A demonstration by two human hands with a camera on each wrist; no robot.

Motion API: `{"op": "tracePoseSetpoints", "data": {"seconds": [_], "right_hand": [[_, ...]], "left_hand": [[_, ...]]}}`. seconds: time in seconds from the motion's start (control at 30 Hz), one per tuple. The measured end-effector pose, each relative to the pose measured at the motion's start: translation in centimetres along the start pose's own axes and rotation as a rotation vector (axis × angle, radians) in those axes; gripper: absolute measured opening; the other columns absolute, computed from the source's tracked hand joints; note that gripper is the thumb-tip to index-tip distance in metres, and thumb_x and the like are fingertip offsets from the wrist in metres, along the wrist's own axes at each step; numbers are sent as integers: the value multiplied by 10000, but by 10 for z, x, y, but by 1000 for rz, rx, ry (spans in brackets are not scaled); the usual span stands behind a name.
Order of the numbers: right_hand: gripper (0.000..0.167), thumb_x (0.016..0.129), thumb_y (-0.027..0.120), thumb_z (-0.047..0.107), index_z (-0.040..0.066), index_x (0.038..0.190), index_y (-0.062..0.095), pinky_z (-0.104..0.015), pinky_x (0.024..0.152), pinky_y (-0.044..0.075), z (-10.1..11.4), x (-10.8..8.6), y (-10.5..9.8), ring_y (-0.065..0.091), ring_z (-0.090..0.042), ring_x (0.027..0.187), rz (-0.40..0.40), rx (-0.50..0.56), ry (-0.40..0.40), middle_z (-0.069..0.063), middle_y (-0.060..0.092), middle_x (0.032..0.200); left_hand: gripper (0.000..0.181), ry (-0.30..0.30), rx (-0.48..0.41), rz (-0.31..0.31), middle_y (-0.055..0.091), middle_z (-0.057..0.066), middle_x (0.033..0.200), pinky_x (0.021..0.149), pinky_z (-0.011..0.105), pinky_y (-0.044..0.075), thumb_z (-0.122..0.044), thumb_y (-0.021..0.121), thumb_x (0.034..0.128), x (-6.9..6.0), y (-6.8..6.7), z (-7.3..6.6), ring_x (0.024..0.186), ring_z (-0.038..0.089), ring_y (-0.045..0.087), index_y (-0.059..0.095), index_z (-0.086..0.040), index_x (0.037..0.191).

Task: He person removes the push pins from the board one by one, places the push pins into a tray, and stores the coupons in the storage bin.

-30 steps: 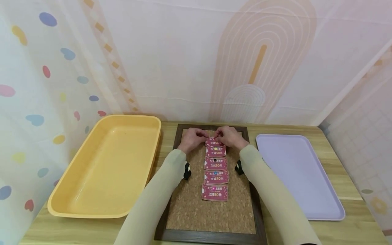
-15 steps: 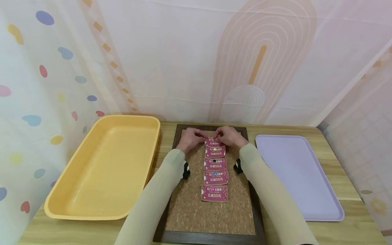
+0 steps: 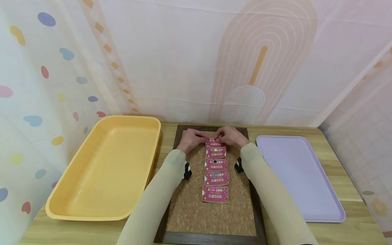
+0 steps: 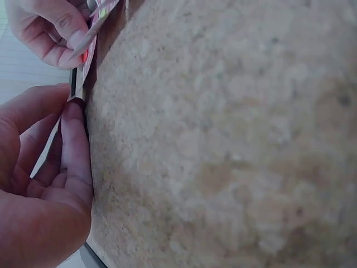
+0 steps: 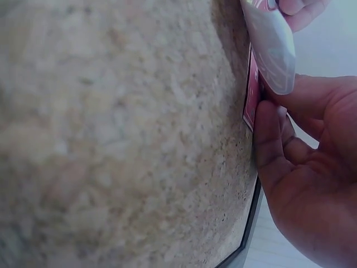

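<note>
From where I stand, the thing in hand is the top coupon (image 3: 216,143), a small maroon slip at the head of a column on the framed corkboard (image 3: 187,211), a little above and right of the frame's centre. Thumb and forefinger of the left hand (image 3: 192,139) pinch its left edge, plainest in the left wrist view. The right hand (image 3: 230,135) has thumb and finger brought together over its upper middle, gripping a small red piece (image 4: 85,56), probably a pin; the fingertips hide most of it. The hands sit just beside each other.

I'd expect the coupon to be very light and bendy, thin card or paper, with a slightly slick printed face. It looks likely to crease or tear if tugged hard. In the right wrist view a pale curled flap (image 5: 273,50), apparently the end of one slip, stands away from the cork, so these don't seem to lie flat by themselves. Best hold, to my eye, is by the short ends or corners, keeping the middle free.

Its long axis runs left to right across the frame, roughly parallel to the board's far edge, while the column runs up and down. The print reads upright from the bottom of the frame, like that on the bottom coupon (image 3: 215,195); the slips match in direction, give or take a slight tilt.
</note>
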State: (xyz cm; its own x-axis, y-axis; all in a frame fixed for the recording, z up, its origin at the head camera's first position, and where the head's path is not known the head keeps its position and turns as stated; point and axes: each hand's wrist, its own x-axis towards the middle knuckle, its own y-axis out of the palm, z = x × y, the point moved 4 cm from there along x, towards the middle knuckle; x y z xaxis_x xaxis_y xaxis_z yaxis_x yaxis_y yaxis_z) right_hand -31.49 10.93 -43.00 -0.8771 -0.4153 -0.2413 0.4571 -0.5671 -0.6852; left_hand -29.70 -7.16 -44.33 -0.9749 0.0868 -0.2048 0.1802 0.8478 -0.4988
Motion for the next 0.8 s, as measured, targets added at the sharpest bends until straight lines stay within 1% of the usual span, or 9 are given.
{"op": "tracePoseSetpoints", "data": {"seconds": [0.2, 0.4, 0.6, 0.67, 0.8], "right_hand": [[142, 1012, 629, 63, 5, 1107, 717, -296, 756, 502, -1, -1, -1, 598, -199, 849, 0, 6, 1, -124, 696, 1038], [144, 1014, 621, 62, 1, 1110, 711, -294, 753, 494, -3, 1, 0, 592, -197, 850, 3, 17, -2, -124, 692, 1041], [137, 1010, 639, 70, -5, 1097, 715, -293, 758, 496, 0, 1, 1, 594, -195, 850, 8, 30, -13, -123, 695, 1036], [129, 1008, 643, 69, -3, 1085, 716, -292, 754, 492, 0, 0, 1, 591, -194, 844, 5, 31, -14, -120, 695, 1027], [107, 1001, 649, 64, 6, 1058, 718, -289, 743, 483, 1, 0, 2, 583, -192, 830, -5, 35, -9, -110, 693, 1005]], "left_hand": [[131, 22, 41, -11, 764, 91, 1115, 983, 415, 498, -132, 793, 914, -1, 2, -3, 1078, 256, 644, 826, -77, 1028], [120, 8, 49, -25, 759, 89, 1123, 993, 428, 491, -127, 788, 917, 1, 2, -3, 1084, 264, 632, 827, -85, 1024], [116, -17, 54, -30, 760, 100, 1125, 1015, 443, 482, -127, 783, 922, -1, 0, -3, 1086, 269, 631, 831, -93, 1022], [114, -28, 53, -31, 760, 102, 1123, 1005, 443, 486, -130, 782, 925, -1, 0, -3, 1076, 270, 630, 831, -91, 1020], [112, -24, 50, -35, 759, 98, 1116, 969, 418, 500, -134, 781, 927, -1, 0, -4, 1064, 259, 633, 828, -74, 1009]]}}
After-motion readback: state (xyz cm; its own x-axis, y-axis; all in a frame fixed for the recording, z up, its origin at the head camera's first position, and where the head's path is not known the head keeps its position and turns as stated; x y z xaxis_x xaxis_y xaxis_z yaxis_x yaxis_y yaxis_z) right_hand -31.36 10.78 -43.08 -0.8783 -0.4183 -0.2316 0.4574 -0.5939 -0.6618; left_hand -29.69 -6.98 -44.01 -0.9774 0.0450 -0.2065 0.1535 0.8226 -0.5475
